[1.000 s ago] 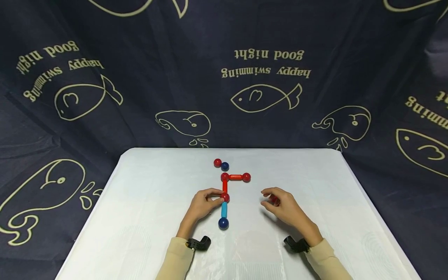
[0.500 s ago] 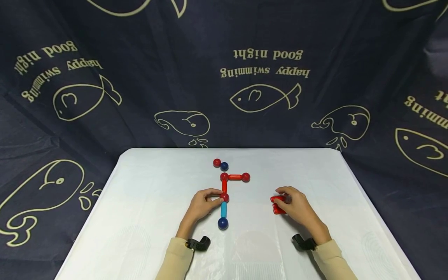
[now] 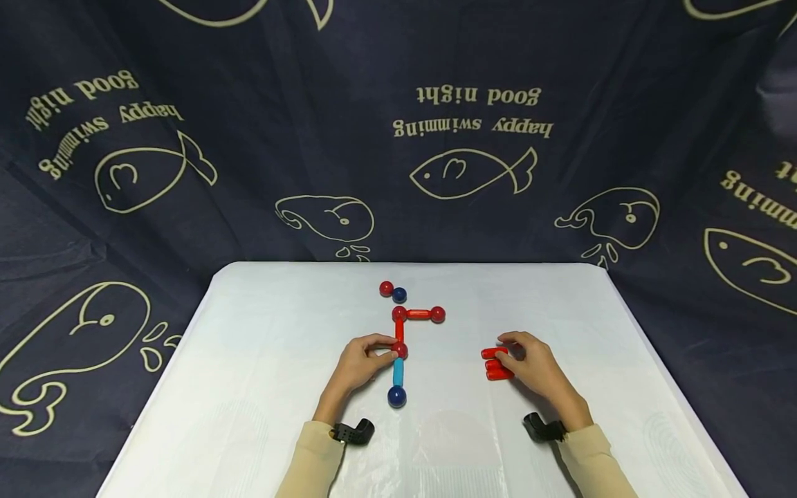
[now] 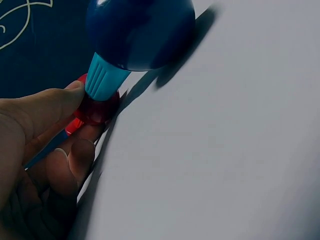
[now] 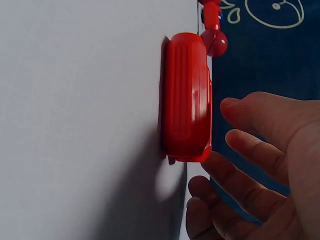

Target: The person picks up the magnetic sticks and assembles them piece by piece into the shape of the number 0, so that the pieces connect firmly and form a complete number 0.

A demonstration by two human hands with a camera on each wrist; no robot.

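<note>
My left hand pinches a red ball between thumb and fingers. That ball joins a light blue rod to a red rod in a ball-and-rod toy construction on the table. A dark blue ball caps the near end. At the far end, a red corner ball leads to a second red rod and an end ball. Beside several loose red rods, my right hand has loosely bent fingers and nothing in them; its thumb overlaps the rods in the head view.
Beyond the construction, a loose red ball and a dark blue ball lie close together. The white table backs onto a dark curtain with fish drawings. Each wrist carries a black camera band.
My right hand has let go of the red rods, which now lie in view on the table, and has drawn back to the right. My left hand has stayed on the red ball.
</note>
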